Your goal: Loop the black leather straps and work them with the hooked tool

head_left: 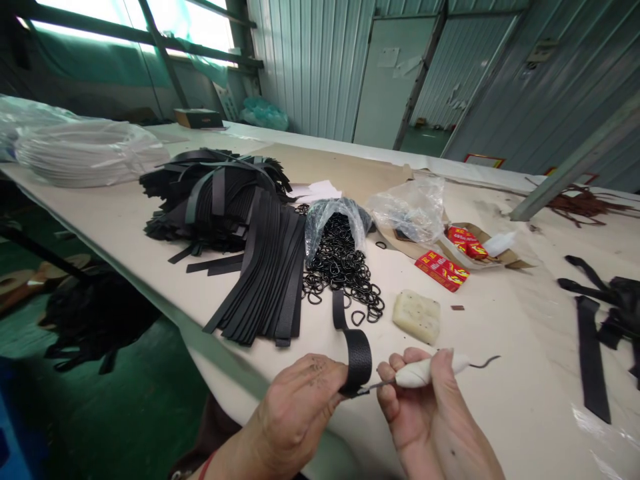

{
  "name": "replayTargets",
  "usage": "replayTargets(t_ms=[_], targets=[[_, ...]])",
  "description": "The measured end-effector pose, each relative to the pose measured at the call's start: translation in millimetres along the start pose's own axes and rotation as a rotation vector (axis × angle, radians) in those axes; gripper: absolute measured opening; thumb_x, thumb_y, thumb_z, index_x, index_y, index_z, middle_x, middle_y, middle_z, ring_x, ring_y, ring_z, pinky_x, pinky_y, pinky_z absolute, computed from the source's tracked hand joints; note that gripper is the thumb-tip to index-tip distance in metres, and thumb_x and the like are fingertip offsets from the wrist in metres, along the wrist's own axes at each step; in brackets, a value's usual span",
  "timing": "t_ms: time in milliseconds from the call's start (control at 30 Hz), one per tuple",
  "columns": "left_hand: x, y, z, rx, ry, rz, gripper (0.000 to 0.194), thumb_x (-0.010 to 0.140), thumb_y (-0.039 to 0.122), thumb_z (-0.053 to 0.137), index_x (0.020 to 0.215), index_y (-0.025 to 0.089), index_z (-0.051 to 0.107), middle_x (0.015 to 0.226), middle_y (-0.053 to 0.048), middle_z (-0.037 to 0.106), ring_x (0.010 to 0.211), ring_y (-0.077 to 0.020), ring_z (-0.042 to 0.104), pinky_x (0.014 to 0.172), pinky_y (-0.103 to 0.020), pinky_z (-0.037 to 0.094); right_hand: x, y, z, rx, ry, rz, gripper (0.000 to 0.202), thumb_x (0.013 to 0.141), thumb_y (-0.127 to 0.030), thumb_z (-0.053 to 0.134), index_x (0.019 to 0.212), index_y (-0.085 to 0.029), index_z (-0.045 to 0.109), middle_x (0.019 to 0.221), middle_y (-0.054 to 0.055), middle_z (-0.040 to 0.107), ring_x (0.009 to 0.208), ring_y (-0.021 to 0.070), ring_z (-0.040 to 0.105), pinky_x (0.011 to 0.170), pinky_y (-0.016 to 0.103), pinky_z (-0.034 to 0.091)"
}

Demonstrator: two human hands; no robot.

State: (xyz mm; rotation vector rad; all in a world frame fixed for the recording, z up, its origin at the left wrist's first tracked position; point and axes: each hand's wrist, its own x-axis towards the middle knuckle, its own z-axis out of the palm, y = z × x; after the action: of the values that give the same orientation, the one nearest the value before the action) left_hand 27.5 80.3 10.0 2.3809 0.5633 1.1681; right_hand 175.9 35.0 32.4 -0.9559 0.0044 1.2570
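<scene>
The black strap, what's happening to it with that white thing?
The person's left hand holds the curled black strap. The right hand holds a white-handled tool, one thin metal end at the strap's lower end and the wavy one pointing away. On the table, black rings spill from a clear plastic bag, beside many black strips. A pale yellowish block lies nearby.

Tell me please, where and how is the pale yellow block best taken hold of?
Probably by its left and right edges, coming from above: the pale yellow block lies flat, looks thick enough to pinch, and the black rings don't touch it.
</scene>
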Motion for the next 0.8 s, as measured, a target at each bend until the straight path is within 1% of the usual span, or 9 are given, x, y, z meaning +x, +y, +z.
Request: replayTargets(t_ms=[100,200,333,400,500,600,633,700,800], targets=[[-1,2,-0.9,0.014,0.017,0.013,0.028,0.082,0.000,0.043,0.104,0.011,0.054,0.077,-0.009,0.065,0.074,-0.0189,0.061,0.068,-0.029,0.053,0,3,-1,-0.032,-0.041,-0.016,0.036,0.062,-0.054,0.070,0.070,-0.021,0.061,0.066,-0.003,0.058,0.059,0.0092,0.055,0.052,0.017,0.052],[-2,3,-0.9,0.006,0.027,0.006,0.026,0.081,0.000,0.044,0.101,0.012,0.055,0.080,-0.009,0.065,0.074,-0.0187,0.060,0.069,-0.029,0.052,-2,5,0,-0.057,-0.049,-0.031,0.037,0.066,-0.057,0.065,0.070,-0.021,0.060,0.066,-0.003,0.057,0.061,0.0091,0.055,0.056,0.017,0.052],[-1,5,-1.2,-0.088,0.025,-0.066,0.019,0.082,0.002,0.044,0.089,0.013,0.058,0.071,-0.006,0.063,0.066,-0.0160,0.058,0.062,-0.024,0.049,-5,7,2,-0.056,-0.031,-0.034,0.039,0.061,-0.057,0.069,0.068,-0.020,0.060,0.066,-0.003,0.057,0.060,0.0095,0.054,0.055,0.019,0.052],[-1,8,-1.9,-0.205,-0.019,-0.193,0.017,0.085,0.007,0.044,0.084,0.013,0.061,0.068,-0.005,0.061,0.063,-0.0144,0.057,0.059,-0.021,0.047,-6,8,2,-0.084,-0.054,-0.063,0.039,0.062,-0.057,0.069,0.067,-0.019,0.059,0.065,-0.002,0.057,0.059,0.0096,0.054,0.055,0.019,0.051],[-3,13,-3.6,-0.435,-0.103,-0.515,0.022,0.087,0.018,0.045,0.077,0.012,0.064,0.067,-0.005,0.062,0.063,-0.0141,0.056,0.059,-0.021,0.044,-8,11,2,-0.149,-0.126,-0.147,0.038,0.067,-0.055,0.066,0.066,-0.018,0.058,0.065,-0.002,0.056,0.056,0.0097,0.054,0.055,0.021,0.051],[-4,19,-4.8,-0.674,-0.099,-0.807,0.026,0.085,0.027,0.049,0.071,0.011,0.066,0.067,-0.005,0.063,0.066,-0.0152,0.055,0.063,-0.022,0.043,-8,16,1,-0.233,-0.149,-0.227,0.033,0.073,-0.051,0.062,0.067,-0.019,0.058,0.067,-0.002,0.056,0.055,0.0116,0.054,0.049,0.024,0.050],[-3,21,-4.6,-0.732,-0.082,-0.868,0.027,0.083,0.029,0.051,0.069,0.011,0.066,0.066,-0.005,0.062,0.066,-0.0150,0.054,0.063,-0.023,0.043,-8,17,1,-0.275,-0.150,-0.250,0.032,0.074,-0.050,0.061,0.068,-0.019,0.057,0.068,-0.001,0.056,0.055,0.0126,0.054,0.047,0.025,0.050],[-3,23,-3.2,-0.806,-0.064,-0.942,0.028,0.080,0.032,0.053,0.067,0.010,0.066,0.062,-0.004,0.060,0.062,-0.0140,0.051,0.060,-0.023,0.042,-6,18,4,-0.387,-0.152,-0.318,0.033,0.076,-0.050,0.059,0.067,-0.018,0.057,0.067,0.001,0.056,0.055,0.0140,0.054,0.047,0.027,0.049],[-4,23,1.1,-0.833,-0.077,-0.992,0.031,0.078,0.034,0.054,0.062,0.010,0.065,0.058,-0.003,0.056,0.058,-0.0130,0.047,0.057,-0.022,0.038,-2,8,16,-0.544,-0.165,-0.506,0.035,0.079,-0.048,0.055,0.061,-0.018,0.055,0.061,0.001,0.053,0.057,0.0138,0.052,0.055,0.027,0.047]])
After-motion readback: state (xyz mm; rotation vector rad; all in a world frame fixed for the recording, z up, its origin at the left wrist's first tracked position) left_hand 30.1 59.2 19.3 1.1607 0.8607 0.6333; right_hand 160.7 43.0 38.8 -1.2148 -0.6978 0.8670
